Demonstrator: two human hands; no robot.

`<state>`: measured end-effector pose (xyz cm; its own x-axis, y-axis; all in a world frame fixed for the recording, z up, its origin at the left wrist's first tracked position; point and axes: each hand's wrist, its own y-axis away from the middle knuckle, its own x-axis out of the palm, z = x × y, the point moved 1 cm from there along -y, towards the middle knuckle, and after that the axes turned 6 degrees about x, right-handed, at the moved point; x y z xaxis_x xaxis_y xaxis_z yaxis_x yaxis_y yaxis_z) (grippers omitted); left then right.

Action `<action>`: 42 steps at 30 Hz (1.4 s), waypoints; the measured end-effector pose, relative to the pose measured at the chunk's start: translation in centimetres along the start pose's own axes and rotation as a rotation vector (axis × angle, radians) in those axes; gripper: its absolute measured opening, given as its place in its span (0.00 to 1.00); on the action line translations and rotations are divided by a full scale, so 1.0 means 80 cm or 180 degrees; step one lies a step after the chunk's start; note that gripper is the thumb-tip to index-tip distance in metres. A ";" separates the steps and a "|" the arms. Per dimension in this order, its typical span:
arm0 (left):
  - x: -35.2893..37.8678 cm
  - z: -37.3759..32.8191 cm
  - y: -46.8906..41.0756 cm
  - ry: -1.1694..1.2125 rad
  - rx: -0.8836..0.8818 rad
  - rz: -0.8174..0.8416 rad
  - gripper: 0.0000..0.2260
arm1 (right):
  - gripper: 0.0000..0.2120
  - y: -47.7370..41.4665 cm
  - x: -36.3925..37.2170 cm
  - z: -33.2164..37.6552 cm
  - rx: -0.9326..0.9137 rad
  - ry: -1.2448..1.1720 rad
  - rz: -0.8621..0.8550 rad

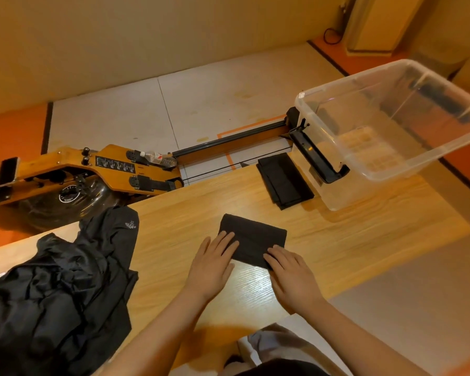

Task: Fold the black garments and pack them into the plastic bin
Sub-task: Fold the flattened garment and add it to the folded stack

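We find both hands spread flat, fingers straight, pinching nothing. The left hand [210,267] presses its fingertips on the near left part of the small folded black garment [255,240]. The right hand [291,275] presses on that garment's near right corner. This folded garment lies flat on the wooden bench [350,234], and we take it as the reference for all positions below. Beyond it and slightly to the right, near the far edge of the bench, lies a second folded black garment [284,180], well apart from the reference garment. Just to the right of that second piece stands the clear plastic bin [345,196], upright on the far right part of the bench. To the left of the reference garment we see a loose pile of unfolded black garments [65,289] that hangs over the bench edge. Beyond the bench, to the far left of the reference garment, a wooden rowing machine [106,169] stands on the floor, with a plastic bottle [158,157] lying on it.
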<state>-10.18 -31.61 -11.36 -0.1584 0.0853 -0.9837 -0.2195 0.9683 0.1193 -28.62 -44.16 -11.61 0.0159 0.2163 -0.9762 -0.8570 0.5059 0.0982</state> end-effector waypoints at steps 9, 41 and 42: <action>0.003 -0.019 0.030 0.0893 -0.0978 -0.0420 0.25 | 0.27 0.026 -0.004 -0.001 0.0268 -0.0198 0.0002; -0.077 0.054 -0.099 0.4048 -0.1696 0.0869 0.12 | 0.09 -0.083 -0.065 -0.036 0.1636 -0.3777 0.0715; -0.084 0.060 -0.112 0.4069 -0.1659 0.0867 0.12 | 0.10 -0.086 -0.068 -0.035 0.1766 -0.3899 0.0638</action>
<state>-2.53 -39.74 -6.47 -0.9447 -0.2886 -0.1554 -0.3227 0.7351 0.5962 -24.25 -51.19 -7.54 0.6092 0.7750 -0.1679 -0.5850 0.5821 0.5647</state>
